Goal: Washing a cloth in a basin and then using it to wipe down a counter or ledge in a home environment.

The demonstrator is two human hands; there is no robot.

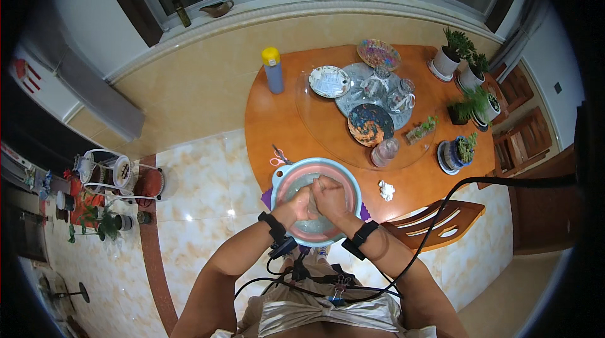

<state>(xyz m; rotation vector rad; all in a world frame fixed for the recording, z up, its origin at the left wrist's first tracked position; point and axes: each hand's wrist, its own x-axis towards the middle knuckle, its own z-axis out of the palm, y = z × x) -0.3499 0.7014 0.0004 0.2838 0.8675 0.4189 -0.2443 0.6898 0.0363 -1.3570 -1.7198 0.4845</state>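
A pink-and-blue basin stands on purple mats at the table's near edge, with greyish, wet-looking contents inside. Over it my left hand and my right hand meet with curled fingers, pressed together around something that is mostly hidden and too unclear to name. Pink-handled scissors lie just beyond the basin's upper left. A crumpled white tissue rests to the basin's right.
The wooden table holds a yellow-lidded flask, plates on a glass turntable, glass jars and several potted plants. A chair is at right, a plant stand at left. Black cables cross my right arm.
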